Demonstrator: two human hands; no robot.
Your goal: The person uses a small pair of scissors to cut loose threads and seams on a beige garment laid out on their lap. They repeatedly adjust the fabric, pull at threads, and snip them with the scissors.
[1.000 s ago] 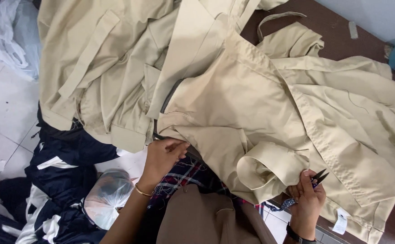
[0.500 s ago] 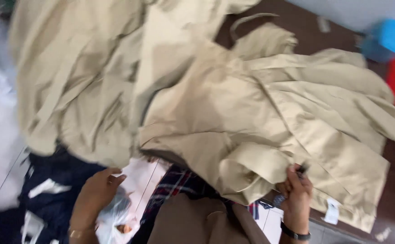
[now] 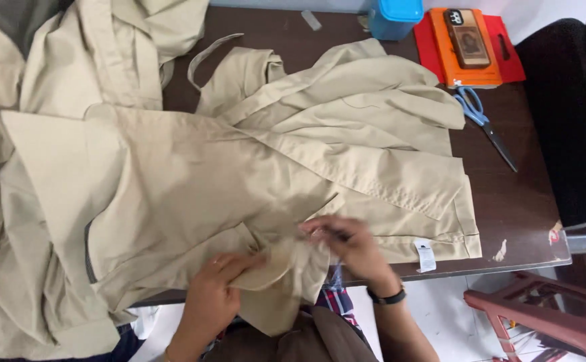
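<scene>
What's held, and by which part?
Both hands, left hand and right hand, grip the beige garment at a folded flap near the table's front edge.

We see a small white label (image 3: 425, 255) at the beige garment's (image 3: 252, 181) hem, and a phone (image 3: 466, 37) lying screen-down on an orange case (image 3: 470, 74).

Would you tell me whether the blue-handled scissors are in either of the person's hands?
No, the scissors lie on the table beside the orange case, while the left hand and right hand grip the beige garment.
</scene>
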